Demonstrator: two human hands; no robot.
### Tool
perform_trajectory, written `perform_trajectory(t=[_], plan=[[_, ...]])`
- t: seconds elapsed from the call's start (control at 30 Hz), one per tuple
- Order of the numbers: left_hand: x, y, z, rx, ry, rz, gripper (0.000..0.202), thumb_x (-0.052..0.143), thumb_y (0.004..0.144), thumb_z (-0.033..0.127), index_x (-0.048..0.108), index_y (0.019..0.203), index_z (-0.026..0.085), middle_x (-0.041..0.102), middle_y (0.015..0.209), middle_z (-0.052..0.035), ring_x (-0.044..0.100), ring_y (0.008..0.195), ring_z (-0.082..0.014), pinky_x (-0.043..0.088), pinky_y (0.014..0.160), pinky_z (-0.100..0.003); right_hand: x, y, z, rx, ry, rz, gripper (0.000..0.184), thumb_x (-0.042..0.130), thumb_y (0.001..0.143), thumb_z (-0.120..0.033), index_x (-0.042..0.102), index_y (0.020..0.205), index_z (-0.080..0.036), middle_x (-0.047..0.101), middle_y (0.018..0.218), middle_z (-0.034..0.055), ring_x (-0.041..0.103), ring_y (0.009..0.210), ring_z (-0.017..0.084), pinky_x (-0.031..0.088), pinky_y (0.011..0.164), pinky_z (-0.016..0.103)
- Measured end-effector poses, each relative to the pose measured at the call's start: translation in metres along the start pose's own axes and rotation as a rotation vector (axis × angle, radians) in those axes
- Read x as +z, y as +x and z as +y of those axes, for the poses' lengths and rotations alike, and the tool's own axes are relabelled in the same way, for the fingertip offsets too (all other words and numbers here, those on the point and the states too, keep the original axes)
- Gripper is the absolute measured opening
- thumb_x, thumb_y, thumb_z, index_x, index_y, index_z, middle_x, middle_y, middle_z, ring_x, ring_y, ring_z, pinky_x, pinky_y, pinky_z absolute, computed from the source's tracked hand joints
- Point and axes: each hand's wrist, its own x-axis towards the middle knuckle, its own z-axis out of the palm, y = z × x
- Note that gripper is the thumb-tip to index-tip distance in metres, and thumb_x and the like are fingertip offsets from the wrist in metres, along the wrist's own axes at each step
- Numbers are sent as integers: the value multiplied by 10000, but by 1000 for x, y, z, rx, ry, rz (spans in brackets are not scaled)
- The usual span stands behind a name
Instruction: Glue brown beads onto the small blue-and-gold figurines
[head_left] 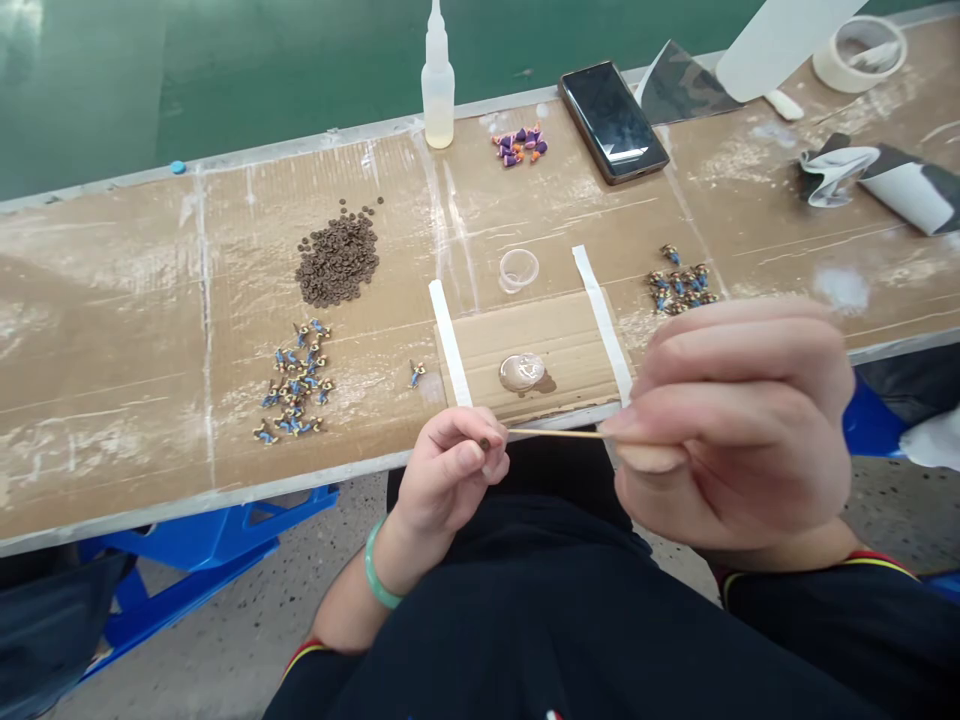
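Note:
My left hand (450,465), with a pale green bangle above it, pinches a small brown disc (484,443) between thumb and finger. Between the thumb and fingers of my right hand (735,430) is a thin wooden stick (559,433). Its tip points left and ends beside the left fingertips; whether it touches the disc I cannot tell. Just beyond the hands, a blob of clear, wet glue-like liquid (522,372) lies on a cardboard piece (487,335) held by two white tape strips. One small blue and tan figurine (417,374) lies left of that cardboard.
A heap of brown discs (337,260) and a group of figurines (296,385) lie left. More figurines (679,280) sit right. Behind are a clear cup (518,270), squeeze bottle (438,95), purple and orange pieces (519,146), phone (613,122) and tape roll (832,65).

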Motion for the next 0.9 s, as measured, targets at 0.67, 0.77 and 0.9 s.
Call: perform_trajectory(t=[0.67, 0.77, 0.9], plan=[[-2, 11, 2, -72, -18, 11, 124, 810, 813, 356, 761, 817, 243, 344, 596, 59, 220, 503, -54, 250, 450, -173, 37, 9, 65, 226, -39, 180, 111, 611, 976, -201, 696, 926, -251, 620, 873, 41, 596, 891, 227, 490, 854, 426], [-3, 10, 2, -39, 0, 0, 114, 803, 820, 358, 764, 829, 252, 339, 602, 58, 222, 506, -57, 257, 459, -176, 51, 17, 76, 248, -78, 103, 123, 613, 973, -227, 717, 908, -236, 653, 879, 47, 594, 902, 237, 485, 883, 443], [-4, 9, 3, -40, -5, -4, 104, 817, 807, 342, 777, 828, 248, 368, 601, 55, 226, 498, -55, 255, 455, -180, 64, 16, 87, 273, -81, 41, 142, 617, 972, -246, 748, 921, -228, 671, 882, 56, 590, 913, 248, 482, 890, 463]])
